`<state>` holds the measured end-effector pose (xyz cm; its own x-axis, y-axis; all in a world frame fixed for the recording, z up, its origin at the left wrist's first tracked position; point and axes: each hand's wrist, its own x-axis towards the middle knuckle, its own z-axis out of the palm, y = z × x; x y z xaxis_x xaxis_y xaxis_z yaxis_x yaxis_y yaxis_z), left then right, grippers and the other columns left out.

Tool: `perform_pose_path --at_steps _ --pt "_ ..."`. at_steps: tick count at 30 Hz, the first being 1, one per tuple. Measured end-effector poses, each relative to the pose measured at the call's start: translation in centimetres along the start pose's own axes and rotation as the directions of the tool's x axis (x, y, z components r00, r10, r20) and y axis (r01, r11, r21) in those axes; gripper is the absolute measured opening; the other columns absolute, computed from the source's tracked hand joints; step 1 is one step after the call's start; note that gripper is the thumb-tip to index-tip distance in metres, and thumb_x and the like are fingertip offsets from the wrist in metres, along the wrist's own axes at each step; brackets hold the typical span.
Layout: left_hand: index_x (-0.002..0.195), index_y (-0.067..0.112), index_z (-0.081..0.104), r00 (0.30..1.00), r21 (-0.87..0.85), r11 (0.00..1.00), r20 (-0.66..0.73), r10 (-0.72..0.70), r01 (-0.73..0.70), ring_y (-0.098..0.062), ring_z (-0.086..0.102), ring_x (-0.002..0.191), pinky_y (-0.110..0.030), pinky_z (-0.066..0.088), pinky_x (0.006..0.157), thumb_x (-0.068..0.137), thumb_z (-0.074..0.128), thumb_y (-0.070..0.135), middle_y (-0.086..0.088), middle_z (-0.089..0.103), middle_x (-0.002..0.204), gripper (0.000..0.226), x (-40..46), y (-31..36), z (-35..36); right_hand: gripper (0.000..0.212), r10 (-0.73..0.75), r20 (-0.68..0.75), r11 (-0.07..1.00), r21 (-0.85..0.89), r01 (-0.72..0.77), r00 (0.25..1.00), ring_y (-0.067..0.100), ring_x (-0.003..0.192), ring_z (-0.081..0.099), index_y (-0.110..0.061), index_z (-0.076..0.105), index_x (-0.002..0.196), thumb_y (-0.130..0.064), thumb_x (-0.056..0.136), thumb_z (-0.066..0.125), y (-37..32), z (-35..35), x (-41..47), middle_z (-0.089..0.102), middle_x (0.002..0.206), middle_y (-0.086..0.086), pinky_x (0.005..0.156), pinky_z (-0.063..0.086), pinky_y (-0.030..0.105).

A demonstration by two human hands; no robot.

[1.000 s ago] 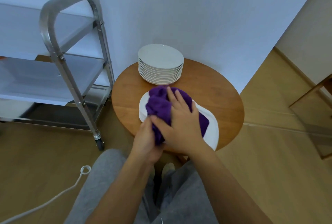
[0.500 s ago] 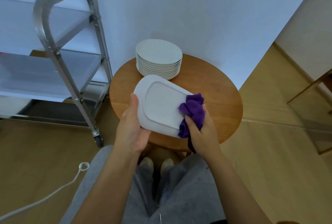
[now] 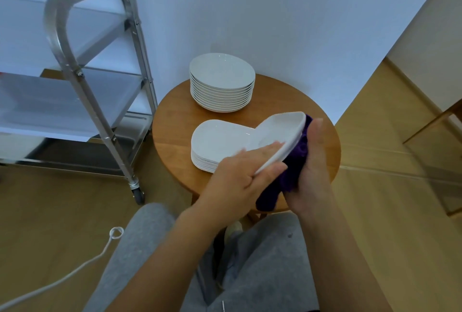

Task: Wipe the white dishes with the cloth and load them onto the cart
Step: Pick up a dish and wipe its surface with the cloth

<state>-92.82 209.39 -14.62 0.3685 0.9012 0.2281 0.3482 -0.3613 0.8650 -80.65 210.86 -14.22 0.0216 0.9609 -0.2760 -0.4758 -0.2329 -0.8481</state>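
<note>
Hands hold one white dish [image 3: 277, 136] tilted above the round worktop [image 3: 175, 121]. The left hand [image 3: 240, 179] grips its near edge, fingers curled round it. The right hand [image 3: 312, 164] presses the purple cloth [image 3: 292, 171] against its underside, fingers out of sight.

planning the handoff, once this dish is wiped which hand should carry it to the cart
Left. The left hand already grips the tilted dish, and the cart stands on that side. The right hand is busy pressing the purple cloth under it.
</note>
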Motion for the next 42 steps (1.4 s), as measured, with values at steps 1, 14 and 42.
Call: perform_pose_path --at_steps 1,14,42 --pt "0.133 0.030 0.044 0.997 0.166 0.986 0.073 -0.001 -0.011 0.000 0.052 0.114 -0.039 0.024 0.113 0.079 0.027 0.056 0.009 0.058 0.130 0.062 0.4 0.0 -0.6 0.115 0.039 0.039 0.997 0.063 -0.042 0.998 0.028 0.099 0.067 -0.019 0.054 0.124 -0.076 0.026 0.073 -0.1 -0.5 -0.1 0.068 0.111 0.012 0.076 0.057 0.042" --pt "0.140 0.038 0.031 0.923 0.094 0.954 -0.296 -0.248 0.286 -0.006 0.020 0.136 -0.039 0.016 0.111 0.072 0.045 0.072 0.018 0.030 0.145 0.078 0.1 -5.1 -0.2 0.026 0.161 -0.240 0.985 0.092 -0.143 0.957 0.016 0.057 0.069 -0.017 0.058 0.098 -0.004 0.075 0.064 1.9 -4.3 0.9 0.073 0.070 0.003 0.049 0.053 0.026" --pt "0.066 0.011 0.054 0.634 -0.005 0.688 -0.386 -0.670 0.725 -0.017 0.058 0.053 -0.024 0.041 0.049 0.090 0.051 0.047 -0.005 0.059 0.058 0.043 4.3 -15.2 -1.7 0.041 -0.024 -0.675 0.999 -0.040 -0.004 0.737 0.016 0.065 0.056 -0.023 0.063 0.103 0.009 0.080 0.052 3.3 -14.2 7.6 0.063 0.079 0.001 0.045 0.044 0.021"
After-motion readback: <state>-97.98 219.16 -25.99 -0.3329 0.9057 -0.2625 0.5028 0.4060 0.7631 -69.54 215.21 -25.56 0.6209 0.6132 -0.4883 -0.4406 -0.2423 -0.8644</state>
